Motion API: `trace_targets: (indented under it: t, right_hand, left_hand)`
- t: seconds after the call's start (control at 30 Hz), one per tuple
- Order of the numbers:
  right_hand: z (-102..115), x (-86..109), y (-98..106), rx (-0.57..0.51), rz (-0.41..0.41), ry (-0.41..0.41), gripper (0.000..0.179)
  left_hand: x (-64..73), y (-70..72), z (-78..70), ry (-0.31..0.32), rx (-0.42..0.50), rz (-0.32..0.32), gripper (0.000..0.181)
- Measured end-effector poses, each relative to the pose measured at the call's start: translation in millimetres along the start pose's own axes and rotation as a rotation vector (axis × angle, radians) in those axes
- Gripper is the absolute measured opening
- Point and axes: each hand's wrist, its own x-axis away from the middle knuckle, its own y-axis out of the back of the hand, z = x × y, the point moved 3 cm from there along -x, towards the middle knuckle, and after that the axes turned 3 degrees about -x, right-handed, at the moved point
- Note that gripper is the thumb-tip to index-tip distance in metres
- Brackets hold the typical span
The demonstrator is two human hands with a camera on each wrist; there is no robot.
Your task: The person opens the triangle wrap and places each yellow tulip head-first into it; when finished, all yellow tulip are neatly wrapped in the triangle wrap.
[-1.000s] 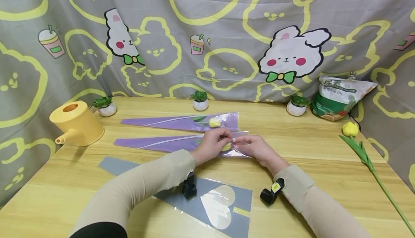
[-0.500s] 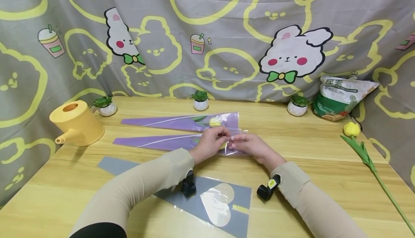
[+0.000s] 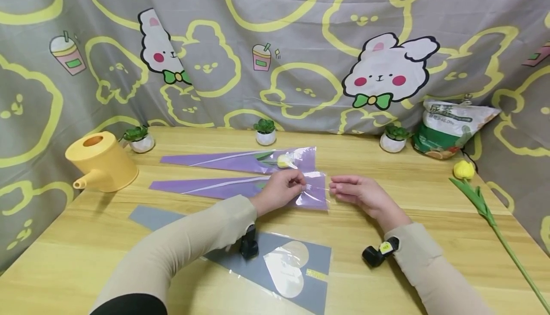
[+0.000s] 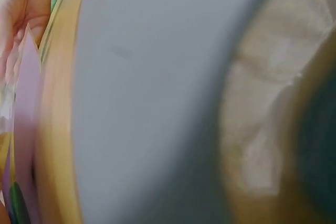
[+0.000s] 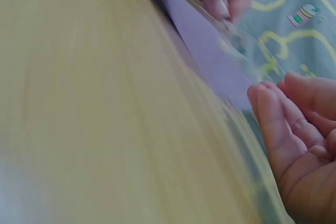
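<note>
My left hand [image 3: 281, 191] pinches the clear film of the nearer purple flower sleeve [image 3: 223, 189] close to its wide end. Inside that sleeve the tulip is largely hidden by this hand. At the wide edge is my right hand [image 3: 358, 193], its thumb and fingertips meeting at the film in the right wrist view, where clear film [image 5: 236, 40] stretches between both hands. Behind lies another purple sleeve [image 3: 227, 161] holding a white-and-yellow tulip [image 3: 284, 161]. Only the right hand [image 4: 29, 3] and some purple sleeve [image 4: 27, 93] show at the left wrist view's edge.
A grey sleeve [image 3: 315, 257] with a heart window lies under my left forearm. The yellow watering can [image 3: 105, 162] stands left, potted succulents [image 3: 265, 133] along the back. At right are a white-and-green bag [image 3: 449, 129] and a long-stemmed yellow tulip [image 3: 483, 210].
My right hand has moved right from beside the left fingers to the sleeve's wide edge. That end of the sleeve now lies flatter and more exposed. The left hand has stayed nearly still.
</note>
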Motion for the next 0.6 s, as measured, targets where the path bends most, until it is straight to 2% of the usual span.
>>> trace_targets:
  t: [0.13, 0.37, 0.5, 0.6]
  right_hand:
    - [7.9, 16.0, 19.7, -0.034, 0.026, 0.061, 0.024]
    - [27.1, 49.9, 60.0, -0.041, 0.075, 0.184, 0.033]
    - [35.5, 69.8, 86.0, -0.032, 0.037, 0.214, 0.036]
    - [38.4, 84.6, 105.0, -0.041, -0.009, 0.219, 0.036]
  left_hand:
    - [-0.7, 1.3, 0.6, 0.043, 0.029, 0.019, 0.007]
    - [-1.3, 12.3, -14.0, 0.049, 0.096, 0.048, 0.005]
    - [5.1, 22.0, -27.5, 0.038, 0.095, 0.055, 0.002]
    - [16.4, 24.9, -36.7, 0.022, 0.115, 0.100, 0.006]
